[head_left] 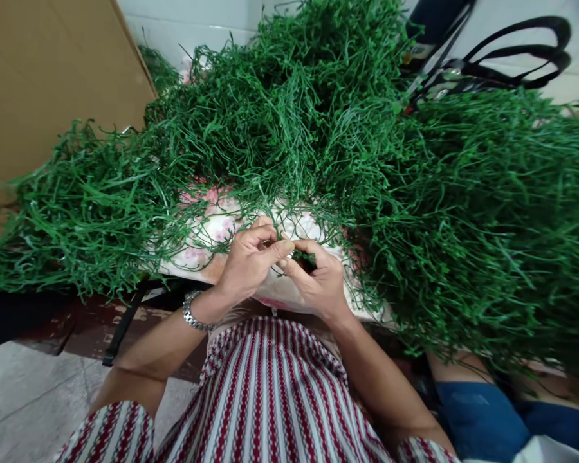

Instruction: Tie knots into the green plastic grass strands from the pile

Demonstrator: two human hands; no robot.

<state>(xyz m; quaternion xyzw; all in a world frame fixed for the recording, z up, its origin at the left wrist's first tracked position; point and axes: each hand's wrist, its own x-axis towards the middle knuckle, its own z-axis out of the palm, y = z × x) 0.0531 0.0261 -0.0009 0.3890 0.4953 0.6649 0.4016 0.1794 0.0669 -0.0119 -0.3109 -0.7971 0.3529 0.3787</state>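
Fine-handling step: left hand [248, 260] and right hand [322, 283] pinched a green stem [276, 229] near side of the pile [299, 128]; next move likely called for steady control.

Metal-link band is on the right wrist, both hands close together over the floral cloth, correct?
Wrong wrist: the head view shows the metal-link band on the wrist of the left hand. That hand and the right hand are close together over the floral cloth.

Passage, narrow: floral cloth [282, 290], thinly strewn, just beside left hand [248, 260] and right hand [323, 281]; obstacles: heaped green stems [294, 128] beyond and either side, cardboard [62, 83] beyond left, black straps [563, 61] beyond right.
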